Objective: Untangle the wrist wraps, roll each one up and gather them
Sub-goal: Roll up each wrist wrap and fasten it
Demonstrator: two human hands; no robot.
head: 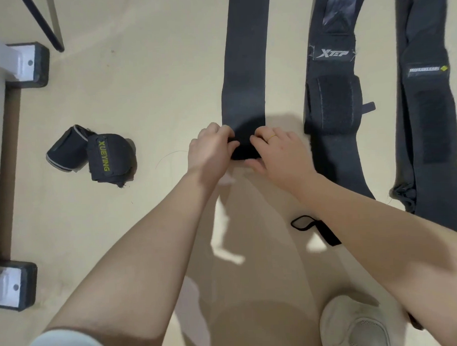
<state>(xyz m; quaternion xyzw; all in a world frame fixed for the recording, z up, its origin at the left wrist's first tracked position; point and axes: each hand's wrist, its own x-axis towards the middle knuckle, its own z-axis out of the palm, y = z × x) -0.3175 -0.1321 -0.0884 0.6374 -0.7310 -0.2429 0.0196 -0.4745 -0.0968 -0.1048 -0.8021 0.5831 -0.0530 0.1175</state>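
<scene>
Both hands, left point(212, 147) and right point(276, 150), curl fingers around the near end of a flat black wrap point(244, 68) on the floor point(154, 84), starting its roll. Two finished rolls point(92, 154) sit left, gathered aside.

Plain wrap point(244, 68): matt black woven cloth, smooth. XTEP wrap point(330, 73): black cloth, fuzzy hook-and-loop patch, glossy panel near its far end, fraying label edges. Third wrap point(426, 93): dark matt cloth, sewn label. Rolled wraps point(92, 154): matt black cloth, printed lettering, loose threads. Floor point(154, 84): smooth cream surface, faint sheen. Shoe point(357, 326): white, mesh-textured. Ring point(272, 137): shiny metal.
</scene>
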